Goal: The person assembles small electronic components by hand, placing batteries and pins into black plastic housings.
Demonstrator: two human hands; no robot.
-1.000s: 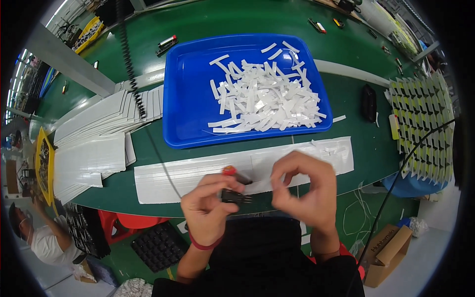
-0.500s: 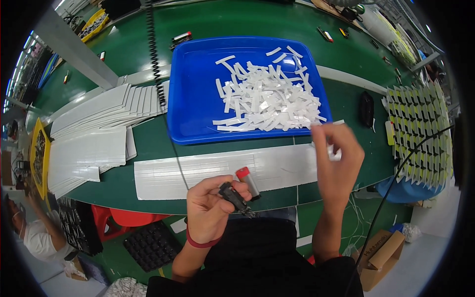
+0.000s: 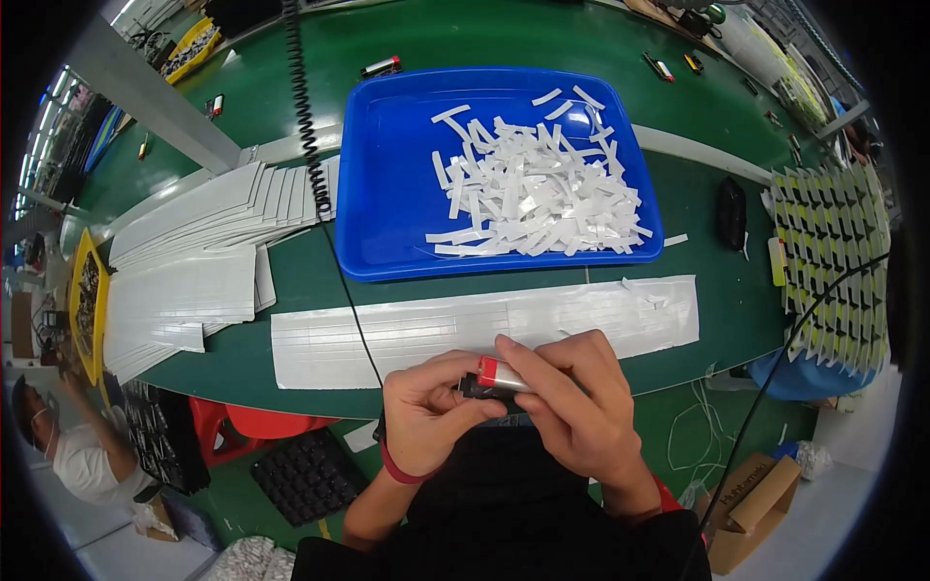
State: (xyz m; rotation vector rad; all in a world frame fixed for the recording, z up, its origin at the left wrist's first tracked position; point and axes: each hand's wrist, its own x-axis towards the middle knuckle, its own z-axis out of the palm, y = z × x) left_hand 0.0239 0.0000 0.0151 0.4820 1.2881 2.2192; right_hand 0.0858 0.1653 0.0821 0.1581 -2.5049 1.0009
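My left hand (image 3: 426, 412) is closed around a small black plastic part (image 3: 473, 389), in front of my body at the table's near edge. Against that part lies a small silver battery cell (image 3: 506, 376) with a red end. The fingers of my right hand (image 3: 579, 402) pinch the cell from the right, so both hands meet at it. Any wire between cell and part is hidden by the fingers. Just beyond the hands lies a long white sheet (image 3: 397, 339) scored into strips, with loose film at its right end.
A blue tray (image 3: 387, 126) holds a heap of white strips (image 3: 552, 194). Stacked white sheets (image 3: 184, 286) lie left, under a coiled black cable (image 3: 302, 107). At right are a black pouch-like object (image 3: 731, 213) and a yellow-and-black rack (image 3: 828, 261). A co-worker (image 3: 87, 445) sits at far left.
My right hand has come down and left from beside the tray to the cell. The cell, hanging beside the black part before, now lies against it. The view has shifted slightly.
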